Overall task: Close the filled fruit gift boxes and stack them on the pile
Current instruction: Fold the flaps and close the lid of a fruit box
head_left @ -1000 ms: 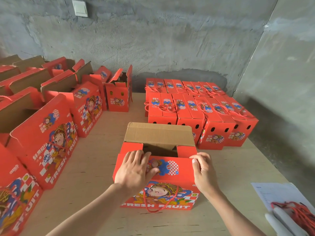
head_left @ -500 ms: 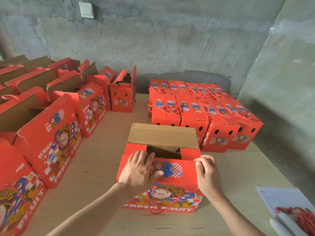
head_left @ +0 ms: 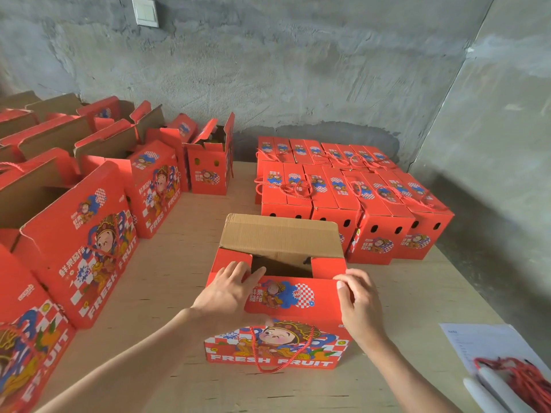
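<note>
1. Far left: open gift boxes (head_left: 77, 242) stand in rows with their lids up and brown insides showing. Judged: these await closing, kept apart from the finished ones.
2. My left hand (head_left: 228, 293) lies flat with fingers straight and spread. It covers the left end of the near lid flap (head_left: 286, 298) and reaches onto the small left side flap (head_left: 232, 259), pressing and gripping nothing. Judged: it keeps the side flap tucked so the lid can fold over.
3. The gift box (head_left: 277, 344) stands on the plywood table (head_left: 167, 278) directly before me, between my hands, printed face toward me.
   - It is red, with a cartoon figure, "FRESH FRUIT" along the bottom and a red cord handle (head_left: 254, 347) hanging down the front.
   - The far lid flap (head_left: 280, 234) stands up, corrugated side facing me.
   - The opening is dark; fruit presumably inside, not discernible.
4. My right hand (head_left: 360, 305) pinches the near flap's right corner, thumb on top and fingers curled round the edge. Judged: it steers the flap.
5. Behind, to the right: the pile (head_left: 375, 204) of closed boxes in tight rows, cords lying on the lids, near this box.
6. Far right: a paper sheet (head_left: 477, 344) under loose red cords (head_left: 524, 377).
</note>
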Demonstrator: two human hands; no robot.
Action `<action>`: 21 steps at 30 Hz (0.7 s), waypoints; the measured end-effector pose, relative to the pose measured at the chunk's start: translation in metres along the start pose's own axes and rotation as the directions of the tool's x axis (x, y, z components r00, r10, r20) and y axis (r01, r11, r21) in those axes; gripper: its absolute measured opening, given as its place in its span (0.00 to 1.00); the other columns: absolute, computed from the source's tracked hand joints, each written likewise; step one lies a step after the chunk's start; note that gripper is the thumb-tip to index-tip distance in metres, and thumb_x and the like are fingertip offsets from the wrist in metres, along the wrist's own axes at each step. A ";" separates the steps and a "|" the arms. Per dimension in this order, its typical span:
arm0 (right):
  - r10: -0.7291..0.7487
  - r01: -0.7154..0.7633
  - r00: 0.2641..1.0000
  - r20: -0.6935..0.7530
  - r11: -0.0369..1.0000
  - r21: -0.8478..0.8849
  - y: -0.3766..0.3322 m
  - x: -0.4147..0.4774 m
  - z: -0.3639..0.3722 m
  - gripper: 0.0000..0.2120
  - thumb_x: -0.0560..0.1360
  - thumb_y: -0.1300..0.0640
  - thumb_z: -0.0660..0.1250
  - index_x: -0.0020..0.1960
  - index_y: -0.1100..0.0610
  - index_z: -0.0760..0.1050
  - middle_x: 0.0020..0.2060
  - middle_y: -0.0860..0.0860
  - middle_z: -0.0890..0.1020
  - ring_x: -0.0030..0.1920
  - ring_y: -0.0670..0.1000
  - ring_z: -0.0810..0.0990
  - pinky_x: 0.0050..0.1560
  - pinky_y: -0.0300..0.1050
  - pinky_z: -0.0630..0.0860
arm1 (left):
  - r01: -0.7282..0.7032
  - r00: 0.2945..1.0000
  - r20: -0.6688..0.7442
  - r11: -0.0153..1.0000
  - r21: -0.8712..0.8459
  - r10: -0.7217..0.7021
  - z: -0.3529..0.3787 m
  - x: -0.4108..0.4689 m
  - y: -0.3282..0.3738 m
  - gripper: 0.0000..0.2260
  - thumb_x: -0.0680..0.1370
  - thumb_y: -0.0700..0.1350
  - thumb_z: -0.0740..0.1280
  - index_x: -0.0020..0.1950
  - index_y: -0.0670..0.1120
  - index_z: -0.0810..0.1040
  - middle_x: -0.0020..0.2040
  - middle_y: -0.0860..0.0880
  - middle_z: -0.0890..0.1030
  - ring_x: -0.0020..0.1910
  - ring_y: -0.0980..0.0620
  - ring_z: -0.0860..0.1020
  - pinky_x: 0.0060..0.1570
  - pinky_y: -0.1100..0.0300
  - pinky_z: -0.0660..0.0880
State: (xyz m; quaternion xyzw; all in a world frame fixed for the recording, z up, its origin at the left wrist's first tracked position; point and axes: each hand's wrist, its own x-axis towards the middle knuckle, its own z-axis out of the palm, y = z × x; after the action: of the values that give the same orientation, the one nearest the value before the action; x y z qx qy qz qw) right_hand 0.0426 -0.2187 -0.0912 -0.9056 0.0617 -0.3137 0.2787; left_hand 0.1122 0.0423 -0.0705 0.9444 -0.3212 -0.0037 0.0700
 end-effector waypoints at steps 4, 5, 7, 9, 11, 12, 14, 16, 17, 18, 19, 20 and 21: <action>-0.219 0.225 0.973 0.080 0.971 -0.085 -0.008 -0.003 -0.006 0.15 0.74 0.65 0.67 0.60 0.59 0.79 0.63 0.58 0.77 0.67 0.61 0.70 0.66 0.58 0.66 | 0.014 1.000 -0.004 0.996 -0.091 -0.014 0.001 -0.004 0.000 0.51 0.60 0.79 0.48 0.77 0.54 0.52 0.65 0.53 0.62 0.65 0.54 0.59 0.66 0.59 0.63; -0.253 0.265 0.959 0.130 0.960 -0.091 -0.008 -0.002 -0.007 0.16 0.75 0.63 0.66 0.62 0.57 0.78 0.64 0.56 0.76 0.69 0.61 0.67 0.67 0.58 0.63 | 0.009 1.000 -0.016 0.995 -0.102 -0.010 0.001 -0.005 0.000 0.50 0.61 0.79 0.48 0.77 0.54 0.53 0.65 0.53 0.63 0.65 0.54 0.60 0.66 0.59 0.64; -0.234 0.258 0.942 0.239 0.963 -0.074 -0.007 -0.001 -0.010 0.16 0.78 0.58 0.64 0.65 0.54 0.75 0.67 0.51 0.72 0.72 0.57 0.62 0.70 0.52 0.59 | -0.013 0.998 -0.056 0.994 -0.104 0.007 0.000 -0.006 0.001 0.49 0.63 0.79 0.42 0.77 0.53 0.56 0.63 0.52 0.65 0.63 0.54 0.62 0.65 0.59 0.65; -0.198 0.227 0.930 0.309 0.972 -0.059 -0.005 -0.001 -0.012 0.17 0.79 0.55 0.61 0.68 0.51 0.71 0.69 0.45 0.67 0.75 0.51 0.56 0.72 0.46 0.55 | -0.035 0.992 -0.128 0.992 -0.124 0.019 0.001 -0.005 0.002 0.47 0.67 0.77 0.36 0.75 0.50 0.62 0.60 0.50 0.69 0.61 0.52 0.66 0.62 0.58 0.68; -0.198 0.227 0.921 0.335 0.973 -0.049 -0.003 -0.001 -0.012 0.18 0.80 0.55 0.60 0.69 0.51 0.69 0.70 0.43 0.64 0.75 0.48 0.54 0.72 0.43 0.53 | -0.057 0.982 -0.188 0.986 -0.159 0.027 0.003 -0.005 0.003 0.41 0.73 0.72 0.39 0.73 0.47 0.68 0.56 0.49 0.73 0.58 0.49 0.69 0.60 0.55 0.69; -0.193 0.224 0.915 0.355 0.973 -0.048 -0.003 0.000 -0.012 0.18 0.80 0.54 0.59 0.69 0.51 0.69 0.70 0.42 0.63 0.75 0.47 0.53 0.72 0.41 0.52 | -0.060 0.981 -0.193 0.984 -0.165 0.027 0.005 -0.006 0.002 0.38 0.74 0.69 0.41 0.72 0.46 0.69 0.55 0.49 0.73 0.58 0.49 0.69 0.60 0.55 0.69; -0.176 0.216 0.903 0.393 0.975 -0.059 -0.002 0.001 -0.011 0.18 0.81 0.53 0.57 0.70 0.49 0.66 0.70 0.41 0.61 0.74 0.44 0.51 0.72 0.37 0.48 | -0.059 0.983 -0.183 0.982 -0.179 0.026 0.007 -0.006 0.002 0.35 0.76 0.65 0.43 0.72 0.46 0.69 0.57 0.50 0.73 0.60 0.50 0.69 0.62 0.55 0.68; -0.160 0.211 0.895 0.417 0.974 -0.078 0.001 0.002 -0.011 0.19 0.81 0.51 0.56 0.71 0.49 0.65 0.70 0.40 0.59 0.74 0.41 0.49 0.72 0.35 0.44 | -0.062 0.985 -0.173 0.981 -0.184 0.030 0.008 -0.004 0.001 0.31 0.78 0.64 0.47 0.72 0.46 0.68 0.67 0.48 0.71 0.69 0.48 0.64 0.71 0.53 0.60; -0.147 0.204 0.891 0.430 0.975 -0.088 0.001 0.003 -0.011 0.19 0.81 0.51 0.56 0.71 0.48 0.64 0.70 0.39 0.58 0.73 0.40 0.48 0.71 0.35 0.42 | -0.051 0.987 -0.162 0.986 -0.158 0.025 0.008 -0.004 0.000 0.28 0.80 0.62 0.49 0.73 0.49 0.66 0.74 0.50 0.64 0.74 0.49 0.57 0.75 0.51 0.51; -0.134 0.193 0.888 0.441 0.977 -0.092 0.001 0.003 -0.011 0.19 0.81 0.50 0.55 0.72 0.47 0.63 0.70 0.38 0.57 0.73 0.39 0.46 0.71 0.36 0.40 | -0.026 0.990 -0.144 0.992 -0.119 0.009 0.008 -0.003 0.000 0.25 0.80 0.61 0.49 0.74 0.53 0.64 0.78 0.54 0.53 0.77 0.49 0.48 0.75 0.50 0.40; -0.122 0.179 0.886 0.448 0.980 -0.087 0.001 0.003 -0.010 0.19 0.81 0.50 0.55 0.71 0.46 0.63 0.70 0.37 0.56 0.73 0.39 0.46 0.71 0.37 0.40 | 0.002 0.993 -0.119 0.996 -0.088 -0.013 0.008 -0.002 -0.002 0.23 0.81 0.61 0.49 0.74 0.58 0.61 0.77 0.58 0.44 0.77 0.50 0.41 0.72 0.48 0.34; -0.110 0.163 0.884 0.454 0.983 -0.079 0.001 0.003 -0.010 0.18 0.81 0.50 0.55 0.71 0.45 0.62 0.70 0.37 0.56 0.73 0.38 0.45 0.71 0.39 0.39 | 0.023 0.996 -0.088 0.997 -0.070 -0.029 0.007 -0.002 -0.003 0.22 0.81 0.61 0.48 0.74 0.61 0.59 0.75 0.60 0.37 0.76 0.49 0.38 0.71 0.46 0.32; -0.098 0.147 0.883 0.460 0.987 -0.071 0.001 0.003 -0.010 0.18 0.81 0.50 0.54 0.71 0.44 0.60 0.70 0.36 0.56 0.73 0.38 0.44 0.71 0.40 0.39 | 0.028 0.998 -0.059 0.998 -0.061 -0.031 0.007 -0.001 -0.005 0.21 0.81 0.61 0.47 0.75 0.63 0.56 0.73 0.60 0.33 0.76 0.49 0.37 0.71 0.46 0.34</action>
State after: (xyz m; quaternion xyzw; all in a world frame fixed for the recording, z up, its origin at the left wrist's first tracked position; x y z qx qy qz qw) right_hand 0.0393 -0.2250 -0.0834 -0.9690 -0.0464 -0.1064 0.2179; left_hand 0.1134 0.0459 -0.0779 0.9462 -0.3047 0.0140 0.1078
